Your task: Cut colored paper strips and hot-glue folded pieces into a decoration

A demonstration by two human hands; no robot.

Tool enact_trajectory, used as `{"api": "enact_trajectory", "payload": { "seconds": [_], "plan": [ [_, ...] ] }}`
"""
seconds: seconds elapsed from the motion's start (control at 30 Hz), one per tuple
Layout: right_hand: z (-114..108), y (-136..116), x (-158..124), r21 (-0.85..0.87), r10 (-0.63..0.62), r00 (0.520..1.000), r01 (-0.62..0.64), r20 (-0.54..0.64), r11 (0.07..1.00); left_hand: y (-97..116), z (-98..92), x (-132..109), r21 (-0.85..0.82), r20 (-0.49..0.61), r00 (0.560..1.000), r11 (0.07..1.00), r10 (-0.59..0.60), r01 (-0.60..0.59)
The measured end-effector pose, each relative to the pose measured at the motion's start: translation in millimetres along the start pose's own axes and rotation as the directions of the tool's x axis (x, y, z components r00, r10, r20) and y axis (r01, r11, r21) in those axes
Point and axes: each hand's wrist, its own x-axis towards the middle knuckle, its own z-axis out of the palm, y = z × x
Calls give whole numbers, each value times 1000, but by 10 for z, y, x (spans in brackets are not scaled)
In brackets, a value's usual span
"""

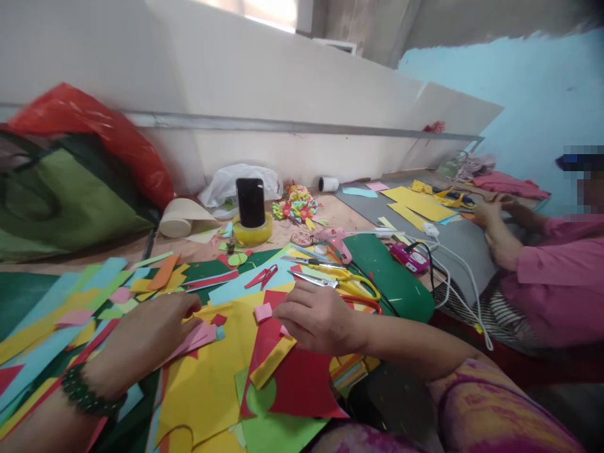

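Note:
My left hand (151, 330), with a green bead bracelet on the wrist, rests over the paper pile. Its fingers are curled down by pink paper pieces (198, 338); whether they grip one is unclear. My right hand (316, 318) lies closed over a red sheet (299, 384), fingers bent near a small pink square (263, 313) and a folded yellow strip (274, 363); its fingertips are partly hidden. Beneath are a large yellow sheet (207, 390) and a green sheet (283, 434). Yellow-handled scissors (363, 283) and a cutter knife (314, 261) lie just beyond my right hand.
A phone (251, 201) stands in a yellow tape roll (255, 231). Behind are paper flowers (298, 204). A pink glue gun (336, 242), a magenta power socket (409, 257) and white cables (465, 270) are at right, where another person (557, 270) sits. Bags (61, 189) stand left.

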Motion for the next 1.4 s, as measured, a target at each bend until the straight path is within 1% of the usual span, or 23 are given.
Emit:
{"api": "enact_trajectory", "payload": {
  "seconds": [0.07, 0.1, 0.13, 0.17, 0.27, 0.37, 0.47, 0.53, 0.6, 0.7, 0.77, 0.83, 0.9, 0.97, 1.0, 1.03, 1.1, 1.17, 1.2, 1.27, 1.33, 1.37, 1.4],
  "plan": [
    [-16, 9, 2, 11, 2, 1000, -2, -10, 1000, 32, -67, 11, 145, 85, 993, 987, -87, 74],
    [-27, 12, 5, 26, 9, 1000, -9, -19, 1000, 60, -119, 16, 166, 121, 985, 981, -122, 101],
    [-41, 15, 10, 45, 19, 1000, -18, -24, 999, 93, -177, 20, 156, 114, 982, 979, -148, 130],
    [-55, 18, 14, 64, 31, 999, -29, -28, 998, 127, -238, 24, 120, 116, 981, 982, -157, 144],
    [-88, 37, 21, 85, 65, 997, -62, -32, 994, 219, -392, 23, -58, 126, 982, 987, -144, 152],
    [-95, 81, -6, 70, 107, 993, -103, -50, 992, 283, -457, 1, -216, 92, 989, 967, -118, 136],
    [-102, 138, -55, 89, 181, 981, -174, -72, 981, 327, -427, -28, -406, 75, 991, 905, -109, 130],
    [-121, 161, -75, 116, 255, 964, -245, -73, 962, 362, -367, -39, -545, 76, 991, 828, -112, 135],
    [-145, 158, -65, 159, 320, 946, -309, -47, 937, 411, -288, -45, -670, 98, 991, 729, -95, 136],
    [-157, 102, -4, 261, 347, 936, -351, 61, 899, 511, -155, -61, -798, 126, 991, 587, -53, 133],
    [-130, 50, 41, 312, 340, 924, -380, 178, 870, 583, -74, -84, -830, 145, 989, 541, -23, 134],
    [-78, -1, 69, 342, 341, 898, -424, 277, 838, 650, -14, -117, -837, 145, 989, 535, 9, 118],
    [-22, -47, 77, 404, 339, 874, -466, 348, 787, 711, 18, -152, -838, 108, 993, 541, 39, 70],
    [12, -82, 74, 490, 338, 864, -492, 373, 720, 755, 29, -176, -839, 59, 997, 543, 58, 18],
    [15, -90, 71, 514, 341, 865, -496, 369, 700, 766, 29, -181, -839, 40, 998, 544, 58, 2],
    [9, -88, 68, 514, 351, 869, -491, 349, 704, 766, 24, -180, -838, 23, 998, 545, 52, -9],
    [-29, -51, 56, 426, 371, 887, -458, 274, 780, 735, 5, -162, -831, -6, 1000, 556, 18, -14],
    [-84, 26, 29, 276, 367, 905, -417, 216, 866, 665, -29, -124, -814, -24, 999, 581, -26, -4],
    [-114, 71, 7, 211, 362, 911, -400, 197, 892, 620, -49, -100, -804, -33, 998, 594, -49, 3],
    [-166, 152, -46, 123, 356, 918, -380, 176, 917, 521, -87, -40, -794, -70, 993, 608, -96, 3],
    [-201, 198, -101, 76, 349, 923, -364, 160, 928, 420, -100, 28, -785, -138, 982, 619, -129, -29],
    [-211, 205, -125, 60, 334, 929, -347, 159, 936, 373, -96, 62, -771, -169, 976, 635, -135, -45],
    [-216, 202, -146, 45, 312, 937, -323, 157, 945, 329, -85, 93, -745, -175, 976, 666, -131, -44]
  ]
}}
